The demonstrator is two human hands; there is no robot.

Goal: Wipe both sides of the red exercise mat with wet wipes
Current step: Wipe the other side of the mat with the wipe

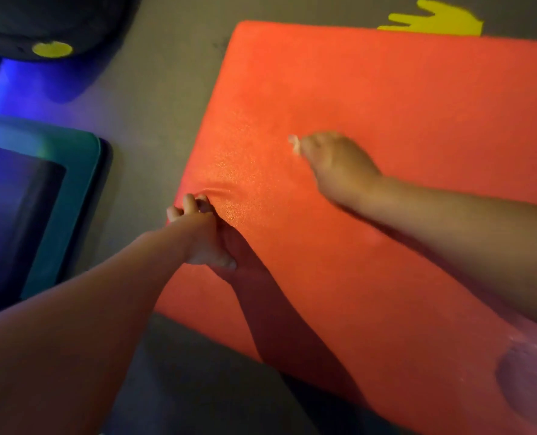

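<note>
Top face of the red mat getting wiped, flat on the floor.
My left grip pinches the near left edge, puckering it; keep that taut. My right grip is curled round a wet wipe, pressing mid-mat; overlapping strokes toward the far corner should serve. Long axis seems to run off to my right.

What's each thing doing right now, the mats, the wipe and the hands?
red mat: lying flat, left edge bunched up.
left hand: grips that bunched edge.
right hand: on the red mat, blurred, holds the wet wipe.
wet wipe: mostly hidden, white tip showing.
teal mat: flat, apart from the red one.
</note>
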